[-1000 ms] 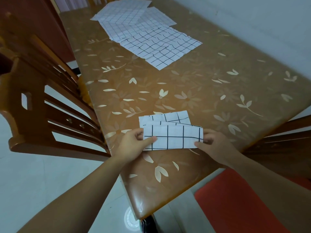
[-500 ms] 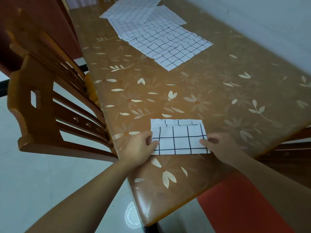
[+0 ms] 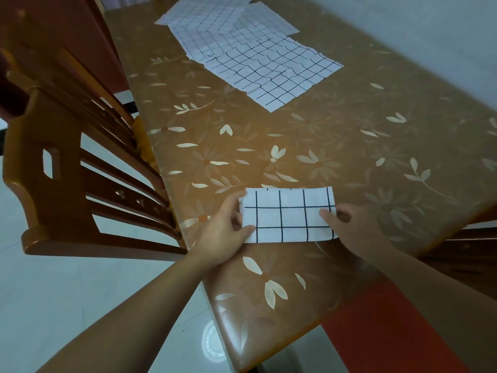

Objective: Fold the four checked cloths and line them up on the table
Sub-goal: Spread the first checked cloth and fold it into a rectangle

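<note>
Since a second ago: top half folded down flush, lower layer no longer peeking out. Folded cloth [image 3: 289, 214] flat on table [image 3: 376, 146] at 6 o'clock, near front edge. Left hand [image 3: 224, 232] pinched its left end, thumb on top; right hand [image 3: 349, 227] pinched its right end likewise. One of four folded, judging by layout. Unfolded cloths [image 3: 250, 49] overlapped at 12 o'clock, well apart. Plenty of bare tabletop between for a row. Chair [image 3: 67, 184] tight against 9 o'clock edge.
</note>
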Action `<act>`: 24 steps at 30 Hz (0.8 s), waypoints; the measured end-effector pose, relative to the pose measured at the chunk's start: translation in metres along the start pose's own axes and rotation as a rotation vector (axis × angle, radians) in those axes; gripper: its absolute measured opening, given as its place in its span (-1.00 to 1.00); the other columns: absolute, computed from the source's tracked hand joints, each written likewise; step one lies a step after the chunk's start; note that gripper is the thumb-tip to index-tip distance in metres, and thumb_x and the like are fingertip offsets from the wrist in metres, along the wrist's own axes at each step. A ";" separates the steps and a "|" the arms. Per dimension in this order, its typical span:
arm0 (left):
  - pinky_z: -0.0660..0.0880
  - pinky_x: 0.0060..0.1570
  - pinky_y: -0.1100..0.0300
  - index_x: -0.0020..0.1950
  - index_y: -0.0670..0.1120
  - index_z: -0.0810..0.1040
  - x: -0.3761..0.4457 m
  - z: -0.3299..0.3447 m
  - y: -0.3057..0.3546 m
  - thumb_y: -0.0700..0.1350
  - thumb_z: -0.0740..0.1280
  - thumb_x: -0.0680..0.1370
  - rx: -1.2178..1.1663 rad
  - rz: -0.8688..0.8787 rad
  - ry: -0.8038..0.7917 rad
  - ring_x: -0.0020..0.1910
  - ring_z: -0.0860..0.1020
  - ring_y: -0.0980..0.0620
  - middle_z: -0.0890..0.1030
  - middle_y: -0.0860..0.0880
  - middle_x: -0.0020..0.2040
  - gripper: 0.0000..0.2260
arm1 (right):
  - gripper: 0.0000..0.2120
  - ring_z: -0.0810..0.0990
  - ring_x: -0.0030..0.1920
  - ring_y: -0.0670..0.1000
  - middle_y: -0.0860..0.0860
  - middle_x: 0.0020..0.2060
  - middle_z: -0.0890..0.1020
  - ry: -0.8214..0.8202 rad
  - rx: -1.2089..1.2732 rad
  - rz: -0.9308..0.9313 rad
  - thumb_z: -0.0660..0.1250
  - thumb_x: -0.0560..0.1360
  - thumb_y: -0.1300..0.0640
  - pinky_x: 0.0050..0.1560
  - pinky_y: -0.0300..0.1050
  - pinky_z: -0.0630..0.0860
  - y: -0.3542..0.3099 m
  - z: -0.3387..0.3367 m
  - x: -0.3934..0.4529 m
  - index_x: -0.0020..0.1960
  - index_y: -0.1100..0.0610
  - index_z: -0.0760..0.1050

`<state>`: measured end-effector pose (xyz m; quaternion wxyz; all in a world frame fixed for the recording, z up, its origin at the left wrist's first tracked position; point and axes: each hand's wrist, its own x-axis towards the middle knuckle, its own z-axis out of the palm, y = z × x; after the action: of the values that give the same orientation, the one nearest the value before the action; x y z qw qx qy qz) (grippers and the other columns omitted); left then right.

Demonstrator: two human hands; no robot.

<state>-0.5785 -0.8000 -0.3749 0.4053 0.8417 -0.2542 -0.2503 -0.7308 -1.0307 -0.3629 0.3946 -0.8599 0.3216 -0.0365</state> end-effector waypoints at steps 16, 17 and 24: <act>0.63 -0.22 -0.11 0.32 0.20 0.26 0.007 -0.002 -0.005 -0.14 0.28 0.57 -0.134 -0.085 0.025 -0.30 0.64 -0.07 0.58 -0.03 -0.04 -0.59 | -0.81 0.56 -0.28 -0.15 -0.08 -0.23 0.68 -0.360 0.158 -0.001 0.40 0.50 0.16 -0.30 -0.36 0.43 -0.002 -0.017 -0.001 0.02 -0.12 0.61; 0.64 -0.22 -0.11 0.32 0.20 0.26 0.007 -0.002 -0.006 -0.15 0.29 0.58 -0.154 -0.093 0.028 -0.28 0.64 -0.09 0.59 -0.04 -0.04 -0.59 | -0.83 0.56 -0.31 -0.20 -0.11 -0.26 0.68 -0.356 0.152 -0.004 0.39 0.51 0.14 -0.32 -0.38 0.43 -0.003 -0.016 0.000 -0.01 -0.13 0.61; 0.65 -0.23 -0.05 0.29 0.17 0.27 0.002 0.000 0.000 -0.16 0.29 0.57 -0.104 -0.105 0.056 -0.16 0.64 -0.01 0.58 -0.02 -0.03 -0.62 | -0.62 0.38 -0.43 -0.08 -0.01 -0.47 0.43 -0.304 -0.122 -0.009 0.33 0.53 -0.07 -0.32 -0.20 0.29 0.002 -0.014 -0.001 -0.34 0.17 0.51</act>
<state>-0.5770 -0.8013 -0.3758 0.4417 0.8384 -0.1848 -0.2605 -0.7369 -1.0396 -0.3544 0.3854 -0.8795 0.2557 0.1120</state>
